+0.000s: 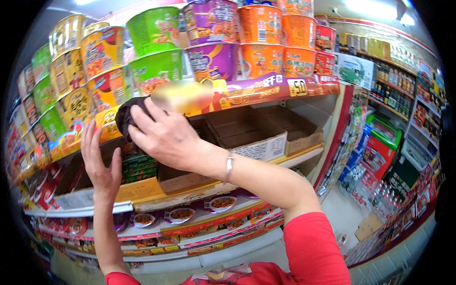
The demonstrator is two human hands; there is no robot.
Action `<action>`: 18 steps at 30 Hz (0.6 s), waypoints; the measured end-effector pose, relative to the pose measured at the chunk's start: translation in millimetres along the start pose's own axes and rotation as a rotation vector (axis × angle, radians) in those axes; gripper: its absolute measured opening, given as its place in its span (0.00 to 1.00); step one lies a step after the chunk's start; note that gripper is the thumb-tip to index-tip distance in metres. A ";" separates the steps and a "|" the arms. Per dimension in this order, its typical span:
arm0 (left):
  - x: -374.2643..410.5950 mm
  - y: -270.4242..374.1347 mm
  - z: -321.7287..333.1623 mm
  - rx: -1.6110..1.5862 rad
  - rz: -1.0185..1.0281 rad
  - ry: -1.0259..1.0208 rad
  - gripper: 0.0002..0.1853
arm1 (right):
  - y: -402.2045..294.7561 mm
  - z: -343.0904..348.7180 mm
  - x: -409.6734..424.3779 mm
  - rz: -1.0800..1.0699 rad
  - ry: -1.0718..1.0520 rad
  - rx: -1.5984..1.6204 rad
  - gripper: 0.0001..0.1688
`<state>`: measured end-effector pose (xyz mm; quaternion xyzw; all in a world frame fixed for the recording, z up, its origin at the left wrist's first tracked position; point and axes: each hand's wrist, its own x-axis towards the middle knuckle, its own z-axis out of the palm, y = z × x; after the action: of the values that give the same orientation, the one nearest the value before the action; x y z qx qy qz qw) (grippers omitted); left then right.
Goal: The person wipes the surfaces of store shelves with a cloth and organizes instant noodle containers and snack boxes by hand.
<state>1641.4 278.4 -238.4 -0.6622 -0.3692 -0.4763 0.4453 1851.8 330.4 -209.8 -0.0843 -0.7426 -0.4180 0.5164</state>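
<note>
My right hand presses a dark cloth against the yellow printed edge strip of the upper shelf. Bent fingers cover part of the cloth. To its left, my left hand is raised with its fingers extended and thumb apart, in front of the shelf and holding nothing that I can see. Just above the strip stand stacked instant noodle tubs, among them green, purple and orange ones. Green packets lie in a yellow-fronted carton below the hands.
Open brown cardboard trays sit on the middle shelf. Lower shelves hold bowl-shaped noodle packs and other packets. At the right are a red shelf end panel, packs of bottles and a cardboard piece on the floor.
</note>
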 end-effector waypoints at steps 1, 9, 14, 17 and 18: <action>1.8 -6.5 4.6 0.022 -0.003 -0.042 0.33 | 10.6 -13.6 -8.6 0.031 -0.098 0.022 0.14; -8.0 -29.2 23.3 0.174 0.085 -0.055 0.37 | 144.8 -152.3 -128.7 0.423 -0.250 -0.520 0.33; -9.5 -27.4 44.5 0.195 0.076 -0.030 0.36 | 245.0 -245.3 -217.4 0.636 -0.394 -0.912 0.33; -9.6 -26.9 38.6 0.234 0.066 -0.030 0.35 | 293.8 -273.1 -242.0 0.656 -0.501 -1.069 0.33; -10.4 -28.9 36.2 0.253 0.069 -0.015 0.35 | 300.3 -271.1 -239.1 0.644 -0.533 -1.090 0.33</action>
<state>1623.1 321.4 -246.9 -0.6165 -0.4067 -0.4053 0.5388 2316.0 402.9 -217.9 -0.6486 -0.4661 -0.5226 0.2984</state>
